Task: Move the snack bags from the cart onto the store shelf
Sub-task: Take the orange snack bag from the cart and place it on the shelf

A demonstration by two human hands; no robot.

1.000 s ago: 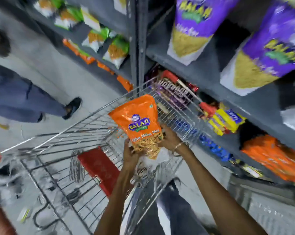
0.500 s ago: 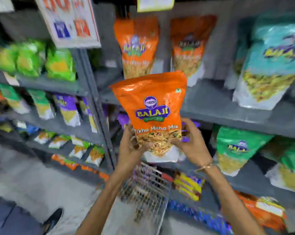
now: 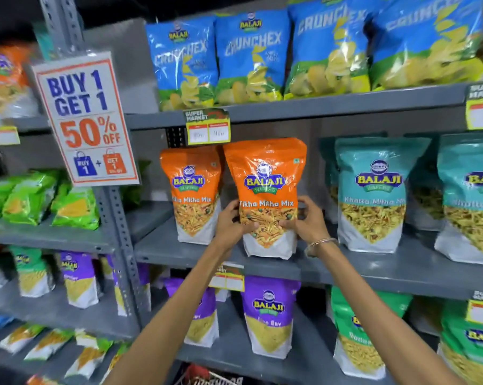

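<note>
An orange Tikha Mitha Mix snack bag [image 3: 265, 179] stands upright at the front of the grey middle shelf [image 3: 179, 254]. My left hand [image 3: 230, 223] grips its lower left side and my right hand [image 3: 307, 220] grips its lower right side. Its white base touches or nearly touches the shelf board. A second orange bag of the same kind [image 3: 193, 190] stands just left and a little behind it. Only a sliver of the cart [image 3: 207, 377] shows at the bottom edge.
Teal Khatta Mitha bags [image 3: 370, 195] stand to the right on the same shelf. Blue Crunchex bags [image 3: 251, 56] fill the shelf above, purple and green bags the shelf below. A "Buy 1 Get 1" sign [image 3: 85, 120] hangs on the upright post at left.
Both hands lifted the orange bag from above the cart up to the middle shelf and set it beside the other orange bag. My view rose from the cart to the shelves.
</note>
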